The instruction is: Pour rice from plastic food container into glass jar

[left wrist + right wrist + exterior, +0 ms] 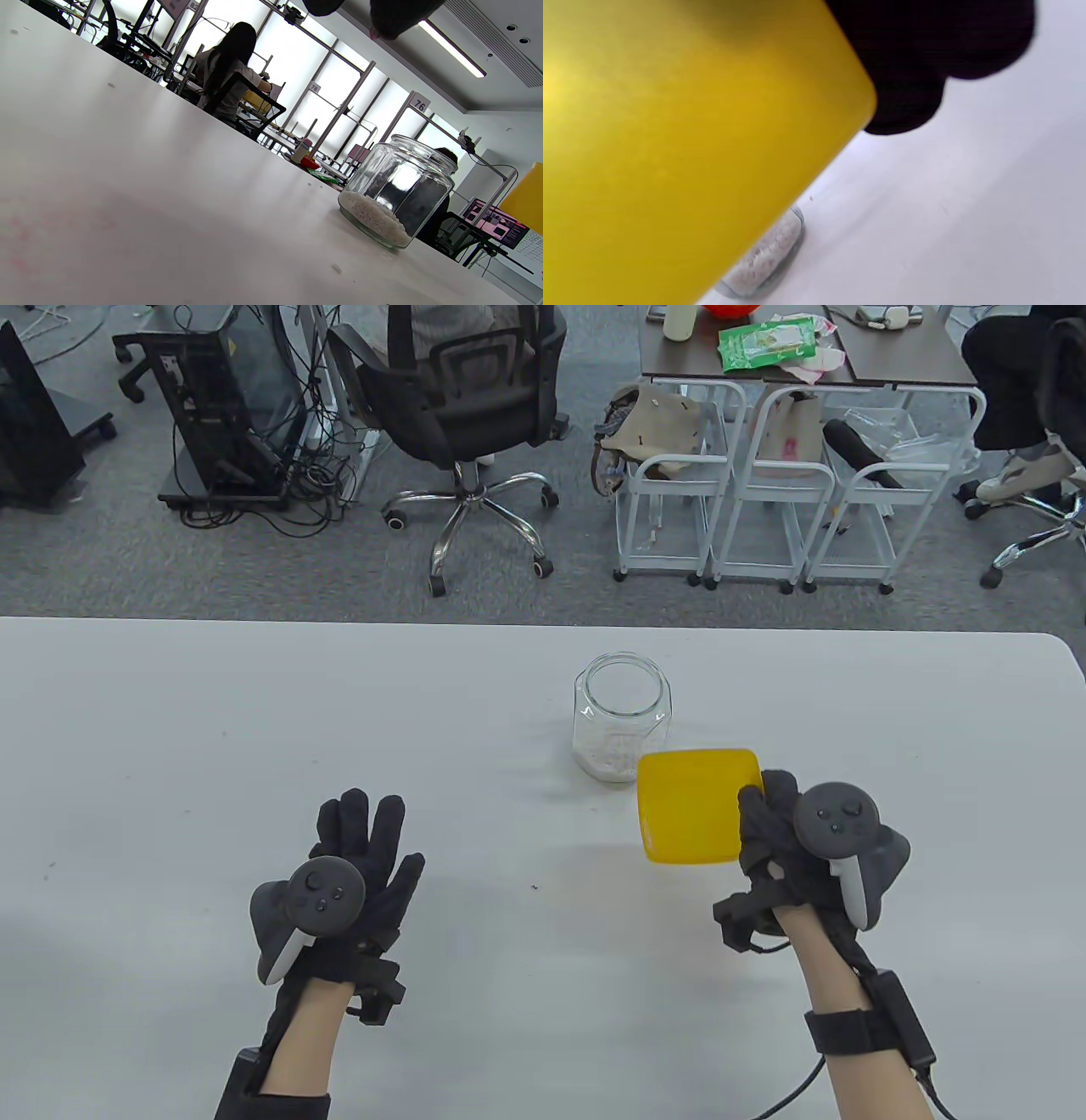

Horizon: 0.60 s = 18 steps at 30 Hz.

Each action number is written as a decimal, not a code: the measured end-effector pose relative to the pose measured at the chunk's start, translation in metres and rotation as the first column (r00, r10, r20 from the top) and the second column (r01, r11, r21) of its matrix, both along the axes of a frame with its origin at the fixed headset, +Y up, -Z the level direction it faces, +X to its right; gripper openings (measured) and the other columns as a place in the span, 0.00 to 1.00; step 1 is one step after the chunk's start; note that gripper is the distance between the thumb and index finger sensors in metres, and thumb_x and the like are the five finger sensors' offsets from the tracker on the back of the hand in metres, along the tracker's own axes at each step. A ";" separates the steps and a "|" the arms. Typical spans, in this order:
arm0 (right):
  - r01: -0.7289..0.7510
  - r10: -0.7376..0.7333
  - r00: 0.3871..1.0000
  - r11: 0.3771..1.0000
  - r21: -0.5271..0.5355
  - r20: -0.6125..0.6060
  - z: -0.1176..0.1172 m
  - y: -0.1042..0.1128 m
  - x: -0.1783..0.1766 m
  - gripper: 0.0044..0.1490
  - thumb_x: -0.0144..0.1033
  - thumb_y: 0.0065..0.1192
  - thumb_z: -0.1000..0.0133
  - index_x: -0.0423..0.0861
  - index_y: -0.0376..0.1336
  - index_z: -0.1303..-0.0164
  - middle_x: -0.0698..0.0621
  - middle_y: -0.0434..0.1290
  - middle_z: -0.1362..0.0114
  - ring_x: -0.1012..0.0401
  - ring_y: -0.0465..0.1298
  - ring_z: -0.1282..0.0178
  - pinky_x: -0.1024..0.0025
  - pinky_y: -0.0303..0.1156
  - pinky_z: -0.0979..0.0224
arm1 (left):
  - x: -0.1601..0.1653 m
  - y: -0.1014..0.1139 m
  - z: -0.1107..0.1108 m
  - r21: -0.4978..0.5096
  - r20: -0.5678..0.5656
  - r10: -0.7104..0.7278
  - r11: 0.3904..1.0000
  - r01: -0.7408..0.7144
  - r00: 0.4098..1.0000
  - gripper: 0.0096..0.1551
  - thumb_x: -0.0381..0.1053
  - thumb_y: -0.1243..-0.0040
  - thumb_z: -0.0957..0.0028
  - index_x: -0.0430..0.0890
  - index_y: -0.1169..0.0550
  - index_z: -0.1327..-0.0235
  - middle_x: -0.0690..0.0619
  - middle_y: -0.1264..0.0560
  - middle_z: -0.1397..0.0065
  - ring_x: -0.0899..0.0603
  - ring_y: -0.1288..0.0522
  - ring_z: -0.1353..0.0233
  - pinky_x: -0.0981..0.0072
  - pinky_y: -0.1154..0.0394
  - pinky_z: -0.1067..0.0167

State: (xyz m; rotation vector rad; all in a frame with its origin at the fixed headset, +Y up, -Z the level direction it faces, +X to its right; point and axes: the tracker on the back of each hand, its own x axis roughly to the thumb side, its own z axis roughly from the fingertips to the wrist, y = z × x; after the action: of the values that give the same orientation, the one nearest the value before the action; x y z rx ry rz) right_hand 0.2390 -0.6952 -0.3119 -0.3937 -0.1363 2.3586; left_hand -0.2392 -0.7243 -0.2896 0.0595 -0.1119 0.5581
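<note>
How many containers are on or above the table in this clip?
2. The glass jar stands upright mid-table with rice in its bottom. The yellow plastic container is held by the right hand, just near-right of the jar. None appear hidden.

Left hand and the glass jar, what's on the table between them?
Nothing: the table view shows only bare white table between the left hand and the glass jar.
</note>
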 end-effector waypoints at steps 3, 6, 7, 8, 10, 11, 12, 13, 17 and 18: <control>0.052 -0.055 0.998 0.995 -0.086 -0.026 0.013 -0.030 0.004 0.29 0.41 0.58 0.38 0.34 0.67 0.35 0.35 0.78 0.47 0.46 0.83 0.66 0.58 0.77 0.63 | 0.001 -0.001 0.000 -0.008 0.000 -0.004 1.000 0.004 1.000 0.41 0.66 0.58 0.39 0.57 0.48 0.13 0.41 0.60 0.10 0.30 0.63 0.15 0.26 0.52 0.26; 0.068 -0.072 0.997 0.989 -0.131 -0.029 0.020 -0.046 0.006 0.29 0.40 0.59 0.38 0.32 0.68 0.38 0.36 0.79 0.51 0.49 0.82 0.70 0.60 0.77 0.66 | 0.002 -0.003 -0.001 -0.016 0.000 -0.008 1.000 0.008 1.000 0.41 0.66 0.58 0.39 0.57 0.48 0.13 0.41 0.60 0.10 0.30 0.63 0.15 0.26 0.52 0.26; 0.052 -0.061 0.997 0.987 -0.152 -0.052 0.020 -0.046 0.007 0.29 0.40 0.59 0.38 0.32 0.68 0.38 0.36 0.79 0.51 0.49 0.82 0.70 0.60 0.77 0.66 | 0.002 -0.003 -0.001 -0.018 0.000 -0.010 1.000 0.009 1.000 0.41 0.66 0.58 0.39 0.57 0.48 0.13 0.41 0.60 0.10 0.30 0.63 0.15 0.26 0.52 0.26; 0.018 -0.028 0.997 0.989 -0.149 -0.065 0.022 -0.044 0.006 0.29 0.41 0.59 0.38 0.33 0.68 0.37 0.36 0.79 0.51 0.49 0.82 0.70 0.60 0.77 0.66 | 0.002 -0.003 -0.001 -0.021 -0.001 -0.011 1.000 0.011 1.000 0.41 0.66 0.58 0.39 0.57 0.48 0.13 0.41 0.60 0.10 0.30 0.63 0.15 0.26 0.52 0.26; -0.027 0.019 0.998 0.992 -0.124 -0.062 0.024 -0.044 0.003 0.29 0.41 0.59 0.38 0.33 0.68 0.38 0.36 0.79 0.51 0.50 0.82 0.71 0.61 0.77 0.67 | 0.002 -0.003 -0.001 -0.019 -0.001 -0.014 1.000 0.014 1.000 0.41 0.66 0.58 0.39 0.57 0.48 0.13 0.41 0.61 0.10 0.30 0.63 0.15 0.26 0.52 0.26; -0.049 0.039 0.996 0.990 -0.131 -0.076 0.024 -0.045 0.000 0.29 0.41 0.59 0.38 0.33 0.68 0.38 0.36 0.79 0.51 0.50 0.82 0.71 0.61 0.77 0.67 | 0.003 -0.003 -0.001 -0.018 -0.001 -0.018 1.000 0.017 1.000 0.41 0.66 0.58 0.39 0.57 0.48 0.13 0.41 0.60 0.10 0.30 0.63 0.15 0.26 0.52 0.26; -0.063 0.051 0.995 0.989 -0.136 -0.088 0.025 -0.045 -0.001 0.29 0.41 0.59 0.38 0.33 0.68 0.37 0.36 0.79 0.51 0.49 0.82 0.71 0.60 0.77 0.67 | 0.002 -0.003 -0.001 -0.017 -0.002 -0.020 1.000 0.020 1.000 0.41 0.66 0.58 0.39 0.57 0.48 0.13 0.41 0.61 0.10 0.30 0.63 0.15 0.26 0.52 0.26; -0.080 0.067 0.993 0.987 -0.136 -0.097 0.025 -0.046 -0.003 0.29 0.40 0.60 0.38 0.33 0.68 0.37 0.36 0.79 0.51 0.49 0.82 0.70 0.60 0.77 0.66 | 0.003 -0.003 -0.001 -0.017 -0.003 -0.022 1.000 0.022 1.000 0.41 0.66 0.58 0.39 0.57 0.48 0.13 0.40 0.60 0.10 0.30 0.63 0.15 0.26 0.52 0.26; -0.137 0.122 0.986 0.981 -0.139 -0.115 0.027 -0.049 -0.007 0.30 0.40 0.60 0.39 0.32 0.68 0.37 0.35 0.79 0.50 0.48 0.83 0.69 0.59 0.77 0.66 | 0.004 -0.003 -0.001 -0.020 -0.004 -0.025 0.999 0.025 1.000 0.41 0.66 0.58 0.39 0.57 0.48 0.13 0.41 0.60 0.10 0.30 0.63 0.15 0.26 0.52 0.26; -0.149 0.133 0.984 0.978 -0.143 -0.118 0.027 -0.050 -0.007 0.30 0.40 0.60 0.39 0.32 0.68 0.37 0.35 0.79 0.50 0.48 0.83 0.69 0.59 0.77 0.66 | 0.004 -0.003 0.000 -0.021 -0.004 -0.027 0.999 0.027 1.000 0.41 0.66 0.58 0.39 0.57 0.48 0.13 0.41 0.60 0.10 0.30 0.63 0.15 0.26 0.52 0.26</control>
State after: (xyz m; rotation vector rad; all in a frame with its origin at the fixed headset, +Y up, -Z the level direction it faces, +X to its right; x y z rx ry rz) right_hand 0.2322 -0.7451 -0.2852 -0.3373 0.0693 2.5335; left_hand -0.2350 -0.7278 -0.2900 0.0389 -0.1029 0.5318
